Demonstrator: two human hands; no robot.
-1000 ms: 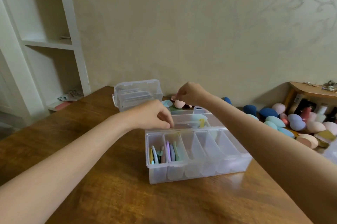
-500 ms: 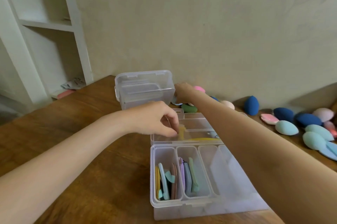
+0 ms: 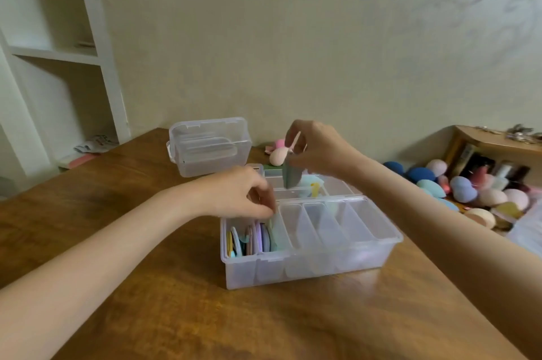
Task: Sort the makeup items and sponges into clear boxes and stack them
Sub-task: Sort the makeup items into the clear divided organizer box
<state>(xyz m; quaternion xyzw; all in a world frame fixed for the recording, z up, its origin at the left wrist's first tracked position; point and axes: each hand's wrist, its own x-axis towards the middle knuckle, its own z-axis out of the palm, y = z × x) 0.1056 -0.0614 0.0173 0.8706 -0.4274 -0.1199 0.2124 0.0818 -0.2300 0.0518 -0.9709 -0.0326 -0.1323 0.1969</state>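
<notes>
My right hand (image 3: 318, 148) is raised above the far half of the divided clear box (image 3: 311, 260), fingers curled in a pinch on a grey-green puff (image 3: 291, 179) that hangs down by its ribbon over the back tray. My left hand (image 3: 243, 194) sits low at the second slot from the left, fingers bunched at the top of the puffs (image 3: 265, 235) stacked on edge there; I judge it is pressing or pinching one into place, though the fingertips blur together and I cannot tell exactly which.

The two left slots hold puffs; the three to the right look bare. A yellow and pale blue puff (image 3: 312, 185) lies in the back tray beneath my right hand.

The risk I see: the hanging puff swings loosely, so lowering it fast could catch a divider wall and fold it across two slots. My left wrist also sits in the path to the second slot, so the hands could knock together.

There is open room over the right slots and bare table (image 3: 176, 315) in front. The second clear box (image 3: 209, 150) stands behind, well apart. Loose sponges (image 3: 460, 188) crowd the right edge, near my right forearm.
</notes>
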